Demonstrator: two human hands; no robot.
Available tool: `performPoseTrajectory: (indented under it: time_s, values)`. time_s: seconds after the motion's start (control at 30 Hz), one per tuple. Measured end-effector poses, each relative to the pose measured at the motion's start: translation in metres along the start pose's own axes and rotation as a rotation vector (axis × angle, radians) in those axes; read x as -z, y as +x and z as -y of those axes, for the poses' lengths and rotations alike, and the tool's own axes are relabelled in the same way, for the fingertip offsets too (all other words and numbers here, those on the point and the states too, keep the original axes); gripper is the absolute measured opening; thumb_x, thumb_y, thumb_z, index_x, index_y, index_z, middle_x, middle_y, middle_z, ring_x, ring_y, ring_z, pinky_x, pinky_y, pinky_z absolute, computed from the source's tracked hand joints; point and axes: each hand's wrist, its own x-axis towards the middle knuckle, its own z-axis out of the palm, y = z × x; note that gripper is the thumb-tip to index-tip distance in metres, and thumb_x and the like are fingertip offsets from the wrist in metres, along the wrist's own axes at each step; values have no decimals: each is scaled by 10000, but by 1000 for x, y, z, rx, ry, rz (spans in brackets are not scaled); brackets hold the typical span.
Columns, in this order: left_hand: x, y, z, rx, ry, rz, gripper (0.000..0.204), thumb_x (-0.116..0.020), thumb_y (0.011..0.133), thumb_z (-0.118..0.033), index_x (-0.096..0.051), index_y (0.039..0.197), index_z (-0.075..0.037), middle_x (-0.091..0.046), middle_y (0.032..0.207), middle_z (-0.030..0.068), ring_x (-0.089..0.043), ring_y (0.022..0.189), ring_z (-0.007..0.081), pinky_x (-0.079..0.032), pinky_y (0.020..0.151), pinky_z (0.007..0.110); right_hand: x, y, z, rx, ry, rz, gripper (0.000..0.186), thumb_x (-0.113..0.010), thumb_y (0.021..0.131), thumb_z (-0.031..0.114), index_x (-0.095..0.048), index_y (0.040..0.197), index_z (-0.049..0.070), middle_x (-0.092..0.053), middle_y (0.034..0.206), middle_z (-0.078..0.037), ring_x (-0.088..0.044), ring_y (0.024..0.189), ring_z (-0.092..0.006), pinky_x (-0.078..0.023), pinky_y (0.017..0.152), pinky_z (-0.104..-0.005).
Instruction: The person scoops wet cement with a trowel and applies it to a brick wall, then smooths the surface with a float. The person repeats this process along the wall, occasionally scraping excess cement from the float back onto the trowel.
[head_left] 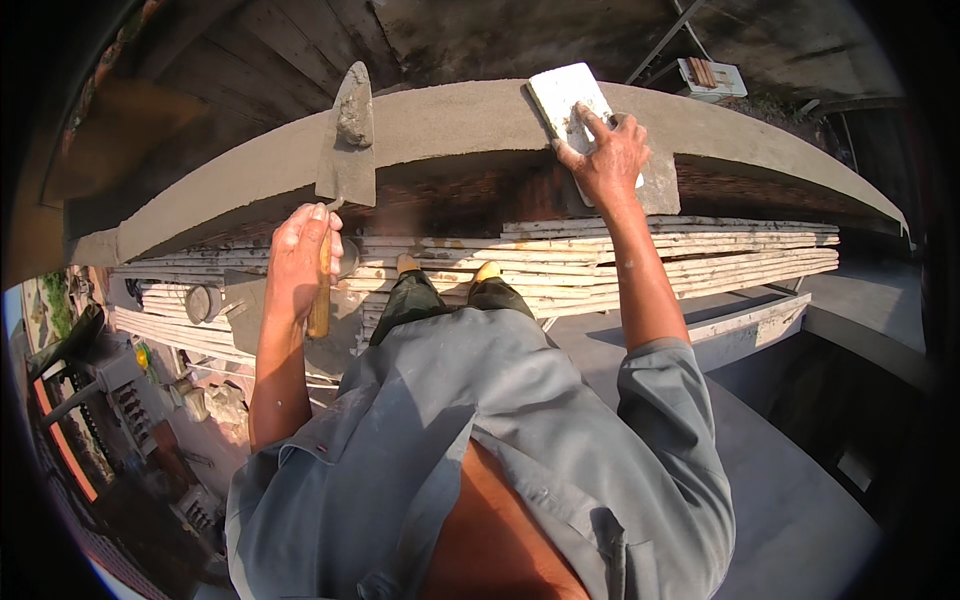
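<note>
My left hand (300, 255) is closed round the wooden handle (319, 300) of a pointed trowel (346, 165). Its metal blade points away from me across the left part of a mortar-covered wall top (440, 122), and a lump of wet grey mortar (354, 118) sits on the blade. Further right, my right hand (606, 155) grips a white rectangular plastering float (565, 92), smeared with grey, and holds it on the wall top. The thumb and fingers lie over its upper side; how they close on it is partly hidden. Below the float, a grey patch hangs over the wall's near edge.
I stand on a platform of pale poles (570, 262) running along the brick wall. A round metal container (203, 303) and a grey board (250, 300) lie on it at the left. Ground far below shows at lower left. Beyond the wall is a white tray (728, 86).
</note>
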Motion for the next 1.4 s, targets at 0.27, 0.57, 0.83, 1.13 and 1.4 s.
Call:
performPoseTrajectory:
  time_s: [0.27,0.57,0.83,1.13,1.4]
  values:
    - [51,-7,29,0,-77,-167,322,-504,1119,-356,-624,994,-85,-577,709,-7,-518,544,70,-416,472,235,27,-32,-35,-142,-184,112,697,-879,780,499,-686,1419,301,-526,1295,-215,-492,1239,-390,-412,1046,-560]
    - [86,-1,28,46,-77,-185,325,-491,1125,-351,-619,1004,-78,-578,710,-11,-513,535,77,-412,467,234,-13,-40,4,108,-72,86,687,-886,787,460,-679,1422,299,-499,1373,-229,-464,1302,-399,-378,1084,-557]
    - [131,5,41,52,-73,-231,340,-526,1098,-388,-632,995,-82,-574,716,8,-528,533,102,-417,468,255,0,17,-62,-319,-240,-24,676,-823,818,585,-656,1433,360,-531,1314,-238,-519,1238,-423,-444,1012,-581]
    - [207,-3,60,118,-108,-355,330,-527,1105,-386,-637,1003,-93,-574,722,2,-536,556,91,-427,482,243,-79,26,277,434,134,71,662,-885,760,451,-710,1366,252,-511,1196,-155,-463,1139,-331,-393,936,-484]
    - [270,-1,70,113,-193,-413,307,-523,1108,-379,-628,1037,-100,-579,717,-4,-523,530,87,-427,468,241,-95,3,374,573,156,196,705,-865,770,528,-685,1402,275,-505,1237,-161,-449,1197,-336,-374,971,-490]
